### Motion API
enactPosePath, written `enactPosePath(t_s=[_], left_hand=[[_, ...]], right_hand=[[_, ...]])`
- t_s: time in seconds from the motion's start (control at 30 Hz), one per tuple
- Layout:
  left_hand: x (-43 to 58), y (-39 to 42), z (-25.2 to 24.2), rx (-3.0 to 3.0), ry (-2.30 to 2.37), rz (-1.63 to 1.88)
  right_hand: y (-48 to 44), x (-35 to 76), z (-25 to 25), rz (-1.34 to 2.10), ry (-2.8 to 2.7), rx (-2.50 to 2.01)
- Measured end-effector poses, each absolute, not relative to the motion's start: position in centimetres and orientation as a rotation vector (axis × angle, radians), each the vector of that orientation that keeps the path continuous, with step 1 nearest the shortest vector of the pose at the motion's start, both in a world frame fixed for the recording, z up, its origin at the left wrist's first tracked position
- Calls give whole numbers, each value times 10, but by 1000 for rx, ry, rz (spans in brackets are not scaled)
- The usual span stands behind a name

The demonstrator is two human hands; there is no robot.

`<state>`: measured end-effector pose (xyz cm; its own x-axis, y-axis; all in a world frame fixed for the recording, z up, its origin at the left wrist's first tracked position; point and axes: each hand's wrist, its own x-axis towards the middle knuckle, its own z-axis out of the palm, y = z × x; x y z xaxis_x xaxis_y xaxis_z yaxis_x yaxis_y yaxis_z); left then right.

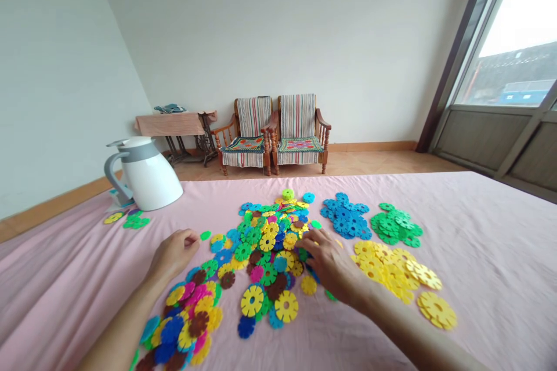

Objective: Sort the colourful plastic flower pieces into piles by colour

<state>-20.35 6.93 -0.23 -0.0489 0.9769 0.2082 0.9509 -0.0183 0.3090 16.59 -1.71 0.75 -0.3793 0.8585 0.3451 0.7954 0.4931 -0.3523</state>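
Observation:
A mixed heap of plastic snowflake discs (265,243) in many colours lies on the pink tablecloth (487,243). My left hand (174,254) rests at the heap's left edge, fingers curled and pinched near a green disc (205,235). My right hand (331,264) lies on the heap's right side, fingers bent down onto the discs. Sorted piles sit to the right: blue discs (346,217), green discs (395,226) and yellow discs (398,275). A second mixed cluster (187,324) lies by my left forearm.
A white and grey jug (143,174) stands at the table's far left, with a few green and yellow discs (130,220) beside it. Beyond the table are two striped wooden armchairs (274,133), a small side table (174,124) and a large window (513,58).

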Motion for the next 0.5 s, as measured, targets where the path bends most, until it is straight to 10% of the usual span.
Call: enactPosePath(t_s=[0.5], left_hand=[[-210,73,-9,2134,2117,657]], right_hand=[[-14,177,2,137,-2141,-1609]])
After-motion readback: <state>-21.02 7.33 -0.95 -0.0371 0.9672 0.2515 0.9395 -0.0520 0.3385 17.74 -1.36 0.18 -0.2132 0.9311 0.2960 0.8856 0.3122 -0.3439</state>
